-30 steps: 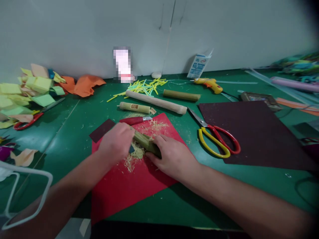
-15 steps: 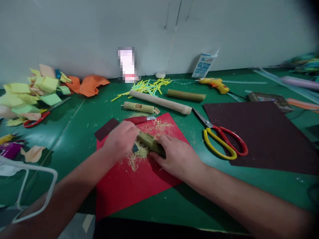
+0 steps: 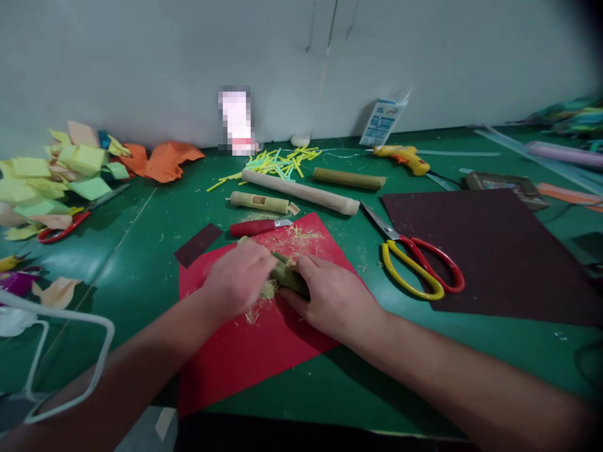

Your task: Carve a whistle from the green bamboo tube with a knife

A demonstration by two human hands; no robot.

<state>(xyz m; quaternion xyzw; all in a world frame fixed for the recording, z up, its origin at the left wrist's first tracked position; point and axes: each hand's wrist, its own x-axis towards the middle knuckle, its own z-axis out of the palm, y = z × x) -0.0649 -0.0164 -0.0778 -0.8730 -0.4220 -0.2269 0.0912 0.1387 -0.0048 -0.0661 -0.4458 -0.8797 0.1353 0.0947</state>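
My right hand (image 3: 336,292) is wrapped round the near end of a green bamboo tube (image 3: 291,277), pinning it over the red sheet (image 3: 245,364). A slit shows along the tube's top. My left hand (image 3: 240,273) is closed at the tube's far end; whatever its fingers hold is hidden. Pale shavings (image 3: 304,235) lie scattered around the tube. Just beyond my left hand rests a red-handled knife (image 3: 254,227). Farther back are a short bamboo piece with a square cutout (image 3: 260,201), a long pale stick (image 3: 301,191) and another bamboo tube (image 3: 349,179).
Red-and-yellow scissors (image 3: 414,263) lie partly on a dark brown sheet (image 3: 480,251) at right. A yellow glue gun (image 3: 402,158) and a carton (image 3: 384,121) stand near the wall. Folded paper pieces (image 3: 51,176) crowd the left, with yellow strips (image 3: 277,163) at the back.
My left hand has slid toward me and right along the bamboo tube, uncovering more of the knife handle. A dark scrap seen beneath that hand is now hidden. My right hand keeps its grip.
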